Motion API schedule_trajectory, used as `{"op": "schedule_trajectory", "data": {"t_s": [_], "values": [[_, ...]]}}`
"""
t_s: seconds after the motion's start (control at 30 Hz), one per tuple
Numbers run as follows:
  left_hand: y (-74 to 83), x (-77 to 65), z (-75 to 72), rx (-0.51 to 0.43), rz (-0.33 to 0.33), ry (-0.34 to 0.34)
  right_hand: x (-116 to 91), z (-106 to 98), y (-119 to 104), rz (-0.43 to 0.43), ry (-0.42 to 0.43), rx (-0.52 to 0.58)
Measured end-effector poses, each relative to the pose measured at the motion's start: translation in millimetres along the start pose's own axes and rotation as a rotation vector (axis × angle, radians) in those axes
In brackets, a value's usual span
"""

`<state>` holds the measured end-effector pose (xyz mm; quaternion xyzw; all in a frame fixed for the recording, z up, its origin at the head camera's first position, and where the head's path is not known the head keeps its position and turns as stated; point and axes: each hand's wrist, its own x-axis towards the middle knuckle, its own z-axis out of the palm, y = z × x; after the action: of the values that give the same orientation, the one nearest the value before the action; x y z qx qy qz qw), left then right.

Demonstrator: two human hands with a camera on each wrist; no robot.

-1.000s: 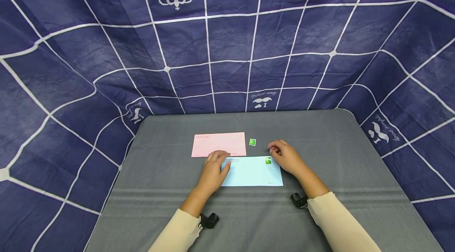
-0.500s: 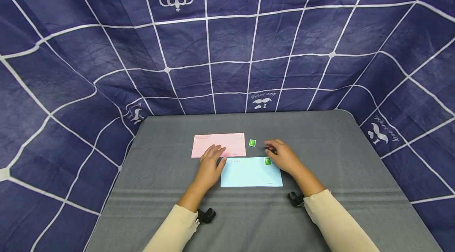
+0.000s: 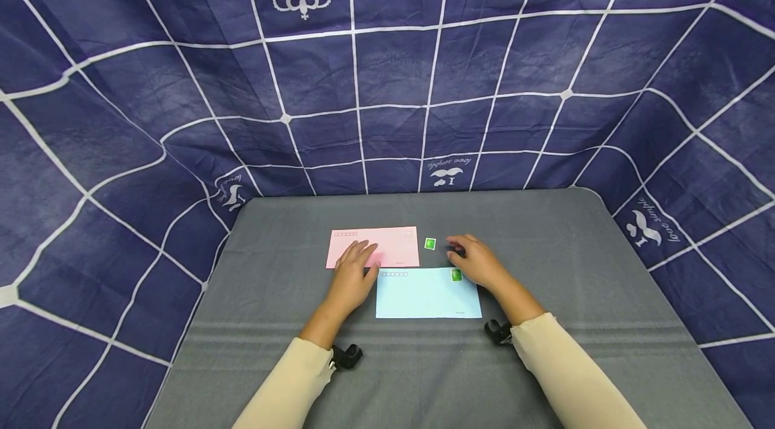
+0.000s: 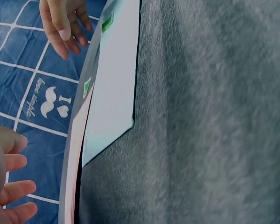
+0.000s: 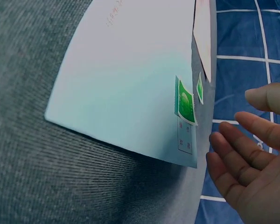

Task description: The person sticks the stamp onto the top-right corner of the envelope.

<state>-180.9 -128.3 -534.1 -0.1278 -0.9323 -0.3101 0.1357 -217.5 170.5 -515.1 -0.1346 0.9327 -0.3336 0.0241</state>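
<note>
A pink envelope (image 3: 396, 247) lies on the grey table, its left part overlapped by my left hand (image 3: 352, 276) in the head view. That hand's fingers are spread, with nothing between them. Just in front of the pink envelope is a light blue envelope (image 3: 424, 298), with a green stamp (image 3: 457, 275) at its upper right corner. A loose green stamp (image 3: 430, 243) lies right of the pink envelope. My right hand (image 3: 478, 262) is to the right of this loose stamp, fingers loosely bent and holding nothing; the right wrist view shows its palm and fingers apart from the paper.
The grey table (image 3: 290, 227) carries both envelopes near its middle. A blue cloth with white lines (image 3: 387, 66) hangs behind it and on both sides. Each wrist wears a black camera mount, the left mount (image 3: 347, 356) and the right mount (image 3: 498, 332).
My left hand has moved off the blue envelope, leftward and away from me, over the pink one. My right hand has shifted slightly left, closer to the loose stamp.
</note>
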Motion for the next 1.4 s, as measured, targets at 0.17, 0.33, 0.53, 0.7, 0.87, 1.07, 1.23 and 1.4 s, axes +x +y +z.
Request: {"op": "schedule_trajectory", "data": {"t_s": [0.17, 0.33, 0.53, 0.7, 0.87, 1.07, 1.23, 1.4], "values": [[-5.1, 4.6, -2.3, 0.014, -0.033, -0.024, 5, 1, 1, 0.022, -0.021, 0.017], [-8.4, 8.8, -3.7, 0.019, -0.020, -0.017, 11, 3, 3, 0.024, -0.022, 0.024], [-10.3, 14.7, -6.0, 0.025, -0.015, -0.037, 17, 4, 3, 0.043, -0.035, 0.038], [-11.5, 18.8, -8.5, 0.022, -0.011, -0.042, 23, 6, 4, 0.070, -0.054, 0.084], [-14.8, 20.0, -8.2, 0.020, -0.022, -0.057, 29, 9, 7, 0.093, -0.049, 0.126], [-21.9, 20.6, -4.9, 0.016, -0.064, -0.083, 34, 10, 4, 0.116, -0.048, 0.133], [-26.2, 22.2, -4.0, 0.044, -0.061, -0.096, 37, 8, -1, 0.133, -0.066, 0.101], [-29.8, 23.2, -3.1, 0.092, -0.057, -0.139, 40, 6, -3, 0.131, -0.091, 0.082]]}}
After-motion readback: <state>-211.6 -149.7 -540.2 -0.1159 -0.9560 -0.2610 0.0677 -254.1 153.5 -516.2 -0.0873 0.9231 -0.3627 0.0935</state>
